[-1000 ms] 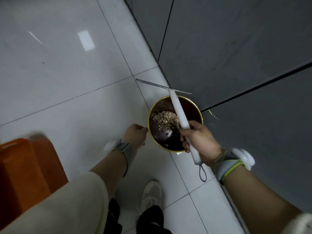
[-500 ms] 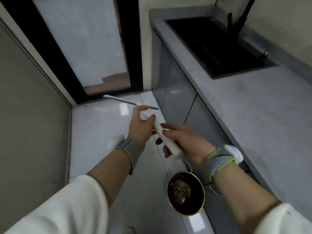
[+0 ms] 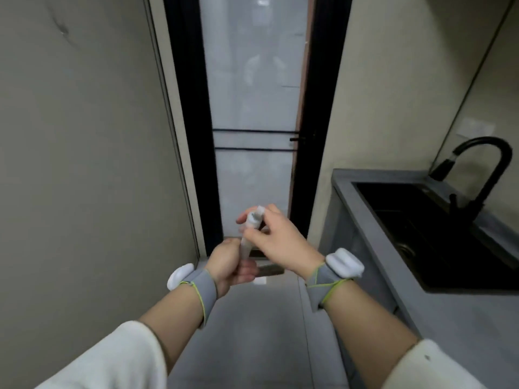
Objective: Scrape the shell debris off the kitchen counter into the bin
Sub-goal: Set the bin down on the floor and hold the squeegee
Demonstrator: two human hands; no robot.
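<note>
At the bottom edge, two forearms in white sleeves [image 3: 112, 357] reach forward, each wrist wrapped in a grey band [image 3: 202, 284] with a white pod clipped on. Left hand [image 3: 230, 262] sits low, fingers curled round the lower part of the scraper [image 3: 250, 231], near its blade end. Blade [image 3: 268, 269] pokes out flat to the right just under that hand, dark and blurred. Right hand [image 3: 276, 240] sits just above and right of the left, thumb and fingers pinching the top of the white handle; handle stands roughly upright between the two hands, its end cap facing the camera. Both hands gripping the same tool, hands almost touching.

Grey floor [image 3: 258, 332] below the hands. To the right, the grey table [image 3: 477, 332] runs along the wall, cabinet fronts below its edge. A black sink [image 3: 421, 234] is set into the table further back, black curved faucet [image 3: 486, 169] at its far side. No shell debris or bin in view; can't tell where they are from this angle.

Left side is a plain beige wall [image 3: 84, 164]. Straight ahead, past the hands, a narrow frosted glass door [image 3: 252, 108] in a black frame, two dark horizontal bars across it at mid height.
</note>
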